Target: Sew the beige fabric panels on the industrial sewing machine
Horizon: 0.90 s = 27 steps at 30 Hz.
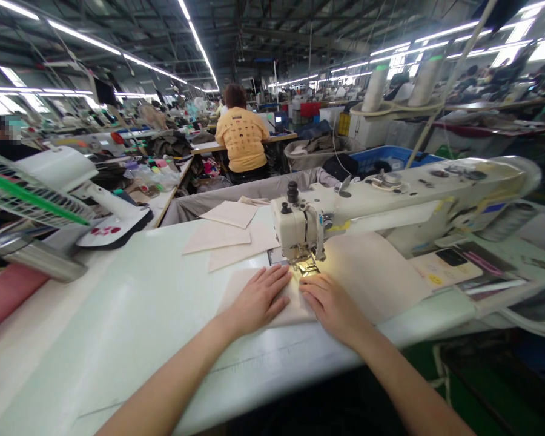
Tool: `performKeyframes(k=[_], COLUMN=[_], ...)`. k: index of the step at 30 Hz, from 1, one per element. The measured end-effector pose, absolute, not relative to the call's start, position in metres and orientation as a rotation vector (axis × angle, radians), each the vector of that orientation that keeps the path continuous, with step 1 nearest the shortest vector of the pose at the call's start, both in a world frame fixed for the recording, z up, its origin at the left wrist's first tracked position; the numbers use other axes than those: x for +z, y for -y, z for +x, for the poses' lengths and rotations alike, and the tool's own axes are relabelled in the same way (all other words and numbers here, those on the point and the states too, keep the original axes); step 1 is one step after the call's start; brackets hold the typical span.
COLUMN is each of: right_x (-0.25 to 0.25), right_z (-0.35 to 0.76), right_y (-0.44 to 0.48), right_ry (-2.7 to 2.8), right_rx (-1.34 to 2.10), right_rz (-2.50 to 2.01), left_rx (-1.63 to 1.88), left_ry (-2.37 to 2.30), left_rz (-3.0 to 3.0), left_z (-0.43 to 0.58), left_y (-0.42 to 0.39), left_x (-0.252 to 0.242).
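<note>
Pressing flat on a beige fabric piece [372, 272], both hands are seen at the middle of the tabletop [131, 315]. The left hand [258, 300] is laid palm down with fingers spread, on the fabric's near left part. The right hand [329, 303] is laid flat beside it, at 3 o'clock from the left hand, fingers together and pointed toward the presser foot [306, 266]; nothing is pinched by either hand. The fabric is spread under the head of the sewing machine [390, 200], at 12 o'clock from the hands, and runs out toward 2 o'clock. More cut pieces [229, 233] are stacked at 11 o'clock. A fan [49, 188] is placed at 9 o'clock, and a person in a yellow shirt [241, 139] is seated far off at 12 o'clock.
</note>
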State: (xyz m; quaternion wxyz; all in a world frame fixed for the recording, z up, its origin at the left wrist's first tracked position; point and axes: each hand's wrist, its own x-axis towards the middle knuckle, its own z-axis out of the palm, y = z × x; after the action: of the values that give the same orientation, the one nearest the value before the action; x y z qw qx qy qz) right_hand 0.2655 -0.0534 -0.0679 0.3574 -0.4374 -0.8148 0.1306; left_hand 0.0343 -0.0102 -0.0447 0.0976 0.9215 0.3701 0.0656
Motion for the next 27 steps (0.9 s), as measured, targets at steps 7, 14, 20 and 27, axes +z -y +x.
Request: performKeyframes(k=[7, 14, 20, 27], right_x=[-0.060, -0.063, -0.064, -0.061], right_z=[0.277, 0.282, 0.277, 0.271], right_y=[0.091, 0.104, 0.076, 0.045], right_ry=[2.114, 2.208, 2.224, 2.229], right_rx=[0.387, 0.292, 0.270, 0.247], right_rz=[-1.126, -1.072, -1.094, -1.113], left_rx=[0.106, 0.164, 0.212, 0.303], left_ry=[-0.782, -0.699, -0.740, -0.771], left_rz=[2.768, 2.789, 2.748, 2.732], left_z=[0.044, 0.043, 0.041, 0.038], left_y=[0.051, 0.077, 0.050, 0.018], left_x=[-0.020, -0.025, -0.025, -0.028])
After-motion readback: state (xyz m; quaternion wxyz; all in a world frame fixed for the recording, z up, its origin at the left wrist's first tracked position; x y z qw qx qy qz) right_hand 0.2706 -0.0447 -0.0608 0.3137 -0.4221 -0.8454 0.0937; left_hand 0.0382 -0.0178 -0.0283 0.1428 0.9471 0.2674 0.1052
